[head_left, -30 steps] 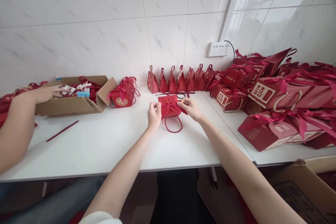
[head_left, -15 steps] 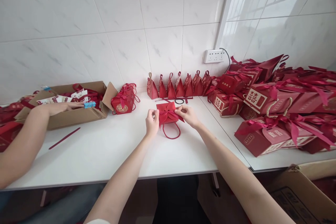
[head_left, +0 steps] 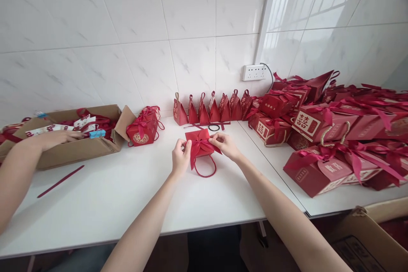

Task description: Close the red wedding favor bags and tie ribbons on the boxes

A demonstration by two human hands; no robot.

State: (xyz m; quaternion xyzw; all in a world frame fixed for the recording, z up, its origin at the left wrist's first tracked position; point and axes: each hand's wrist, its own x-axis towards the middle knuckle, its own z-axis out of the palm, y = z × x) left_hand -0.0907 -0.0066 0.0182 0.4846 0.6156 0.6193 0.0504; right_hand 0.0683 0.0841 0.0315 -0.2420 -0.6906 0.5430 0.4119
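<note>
Both hands at mid desk [head_left: 127,204] on a small red gift box [head_left: 198,141] w/ ribbon bow [head_left: 201,148] and cord handle [head_left: 204,171] hanging toward the person. Left hand [head_left: 180,159] grip pinching the box's left edge; right hand [head_left: 225,144] grip pinching ribbon at the box's right top. Behind, a row of red triangular boxes [head_left: 212,109] stands along the wall. Finished red box [head_left: 142,125] sits beside a cardboard carton [head_left: 73,148], where a co-worker's hand [head_left: 54,138] reaches in. Big pile of red boxes [head_left: 334,136] on the right. Loose ribbon strip [head_left: 60,181] lies far left.
</note>
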